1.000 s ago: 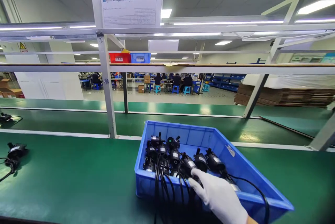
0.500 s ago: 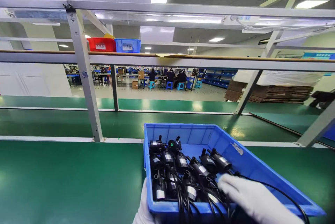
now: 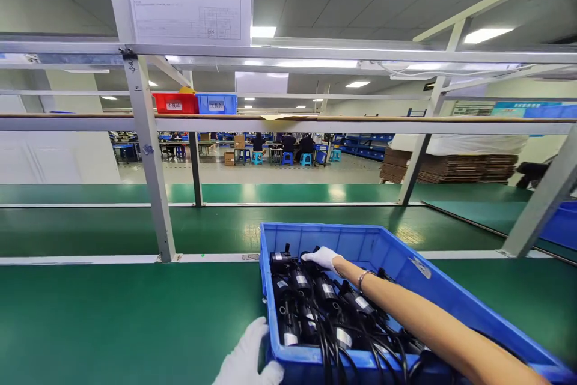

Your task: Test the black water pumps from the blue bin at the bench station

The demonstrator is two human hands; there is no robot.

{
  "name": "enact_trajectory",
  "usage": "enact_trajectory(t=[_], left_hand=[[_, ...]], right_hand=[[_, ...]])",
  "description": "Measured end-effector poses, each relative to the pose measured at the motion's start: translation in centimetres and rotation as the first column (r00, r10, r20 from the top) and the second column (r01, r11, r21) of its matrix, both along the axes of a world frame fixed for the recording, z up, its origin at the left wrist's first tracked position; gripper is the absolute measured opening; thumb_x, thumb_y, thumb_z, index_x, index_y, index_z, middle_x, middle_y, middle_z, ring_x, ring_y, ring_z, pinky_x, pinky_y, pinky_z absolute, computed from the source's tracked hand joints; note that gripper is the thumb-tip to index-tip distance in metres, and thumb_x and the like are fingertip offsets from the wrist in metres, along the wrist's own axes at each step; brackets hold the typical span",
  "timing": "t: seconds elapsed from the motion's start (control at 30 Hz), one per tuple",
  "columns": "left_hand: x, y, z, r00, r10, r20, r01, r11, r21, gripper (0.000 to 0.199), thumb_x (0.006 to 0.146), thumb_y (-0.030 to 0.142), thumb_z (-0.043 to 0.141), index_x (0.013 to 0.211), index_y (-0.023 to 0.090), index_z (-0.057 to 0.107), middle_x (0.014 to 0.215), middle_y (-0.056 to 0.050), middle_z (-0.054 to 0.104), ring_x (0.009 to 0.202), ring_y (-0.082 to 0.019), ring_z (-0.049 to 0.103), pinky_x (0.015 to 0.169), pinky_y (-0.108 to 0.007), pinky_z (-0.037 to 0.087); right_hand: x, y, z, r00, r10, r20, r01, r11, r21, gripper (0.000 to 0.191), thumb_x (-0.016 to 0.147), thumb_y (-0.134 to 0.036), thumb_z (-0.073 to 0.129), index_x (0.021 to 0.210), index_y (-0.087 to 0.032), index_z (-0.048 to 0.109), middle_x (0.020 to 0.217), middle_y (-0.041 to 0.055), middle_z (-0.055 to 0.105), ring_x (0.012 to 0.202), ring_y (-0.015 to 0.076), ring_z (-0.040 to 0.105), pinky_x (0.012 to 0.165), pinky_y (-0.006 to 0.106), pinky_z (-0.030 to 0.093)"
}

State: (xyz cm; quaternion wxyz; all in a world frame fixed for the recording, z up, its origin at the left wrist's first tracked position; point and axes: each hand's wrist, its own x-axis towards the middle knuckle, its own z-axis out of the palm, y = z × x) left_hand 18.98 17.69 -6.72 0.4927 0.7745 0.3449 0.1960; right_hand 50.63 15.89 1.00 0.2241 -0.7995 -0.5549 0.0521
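A blue plastic bin [image 3: 406, 262] stands on the green bench and holds several small black cylindrical pumps [image 3: 301, 280] with short spouts and white labels. Their black cables [image 3: 331, 343] hang in loops over the front rim. My right hand [image 3: 321, 257], in a white glove, reaches across the bin and has its fingers closed on a pump at the far left; the hand hides most of that pump. My left hand [image 3: 247, 355], also gloved, is at the bin's front left corner, thumb and fingers apart, holding nothing.
The green bench top [image 3: 112, 313] spreads left of the bin. A grey post [image 3: 151, 169] rises behind it. Overhead, a shelf carries a red bin [image 3: 175, 103] and a small blue box [image 3: 217, 104]. Seated people [image 3: 288, 143] and stacked cardboard [image 3: 455, 167] are farther back.
My right hand has moved from the cables at the front right to a pump at the far left. My left hand has come away from the bin's side and opened. The view has tilted upward.
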Motion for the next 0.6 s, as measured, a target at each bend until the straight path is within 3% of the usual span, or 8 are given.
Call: enact_trajectory(t=[0.1, 0.17, 0.27, 0.33, 0.4, 0.5, 0.6], left_hand=[[-2.6, 0.5, 3.4, 0.996, 0.087, 0.026, -0.088, 0.995, 0.04, 0.062, 0.09, 0.049, 0.069, 0.142, 0.017, 0.066, 0.164, -0.018, 0.049, 0.153, -0.04, 0.046, 0.129, -0.054, 0.03], [-3.7, 0.2, 6.2, 0.974, 0.192, 0.117, -0.195, 0.981, 0.016, 0.057, 0.093, 0.051, 0.066, 0.139, 0.018, 0.067, 0.159, -0.018, 0.055, 0.15, -0.038, 0.049, 0.129, -0.056, 0.03], [-2.9, -0.4, 10.6, 0.896, 0.274, 0.35, -0.262, 0.961, -0.082, 0.041, 0.094, 0.047, 0.068, 0.125, 0.02, 0.073, 0.144, -0.015, 0.068, 0.142, -0.034, 0.055, 0.129, -0.052, 0.029], [-0.7, -0.8, 13.0, 0.798, 0.268, 0.539, -0.171, 0.96, -0.223, 0.028, 0.092, 0.04, 0.073, 0.111, 0.02, 0.076, 0.136, -0.012, 0.07, 0.141, -0.029, 0.054, 0.131, -0.043, 0.026], [2.0, -1.3, 14.8, 0.711, 0.229, 0.665, 0.03, 0.935, -0.354, 0.024, 0.09, 0.037, 0.077, 0.107, 0.02, 0.076, 0.13, -0.01, 0.072, 0.138, -0.026, 0.057, 0.128, -0.037, 0.031], [4.2, -2.5, 16.5, 0.708, 0.128, 0.695, 0.276, 0.855, -0.439, 0.04, 0.095, 0.051, 0.07, 0.114, 0.016, 0.076, 0.11, -0.011, 0.076, 0.114, -0.028, 0.071, 0.107, -0.043, 0.055], [2.8, -4.6, 17.4, 0.704, 0.074, 0.707, 0.426, 0.752, -0.503, 0.058, 0.096, 0.064, 0.064, 0.118, 0.012, 0.075, 0.094, -0.012, 0.075, 0.086, -0.026, 0.075, 0.077, -0.039, 0.063]], right_hand=[[0.3, -0.7, 1.7, 0.999, -0.031, -0.01, 0.031, 0.998, 0.051, 0.037, 0.107, -0.048, 0.062, 0.092, -0.016, 0.071, 0.085, 0.0016, 0.072, 0.072, 0.0134, 0.067, 0.069, 0.027, 0.06], [0.7, -0.4, 3.5, 0.998, -0.057, -0.011, 0.058, 0.995, 0.084, 0.034, 0.106, -0.045, 0.065, 0.09, -0.015, 0.069, 0.081, 0.0001, 0.069, 0.069, 0.0127, 0.065, 0.066, 0.027, 0.058], [0.1, -0.8, 7.1, 0.998, -0.06, -0.005, 0.06, 0.983, 0.174, 0.021, 0.093, -0.029, 0.079, 0.09, -0.012, 0.065, 0.082, 0.0003, 0.068, 0.073, 0.0138, 0.066, 0.071, 0.029, 0.057], [-1.9, -2.4, 9.7, 1.0, -0.013, -0.005, 0.014, 0.962, 0.273, 0.026, 0.082, -0.024, 0.082, 0.098, -0.012, 0.066, 0.092, 0.0053, 0.072, 0.081, 0.0173, 0.068, 0.078, 0.032, 0.057], [-5.3, -5.0, 12.3, 0.997, 0.076, -0.004, -0.069, 0.929, 0.365, 0.044, 0.073, -0.03, 0.082, 0.111, -0.013, 0.066, 0.105, 0.0094, 0.075, 0.092, 0.0219, 0.07, 0.084, 0.033, 0.057], [-11.4, -9.4, 15.4, 0.967, 0.254, 0.035, -0.244, 0.869, 0.43, 0.058, 0.063, -0.035, 0.08, 0.117, -0.019, 0.068, 0.112, 0.0074, 0.076, 0.097, 0.0256, 0.072, 0.086, 0.032, 0.058], [-15.7, -12.2, 16.6, 0.933, 0.356, 0.052, -0.34, 0.825, 0.452, 0.06, 0.056, -0.03, 0.08, 0.115, -0.02, 0.07, 0.112, 0.0078, 0.077, 0.099, 0.0295, 0.073, 0.088, 0.035, 0.06]])
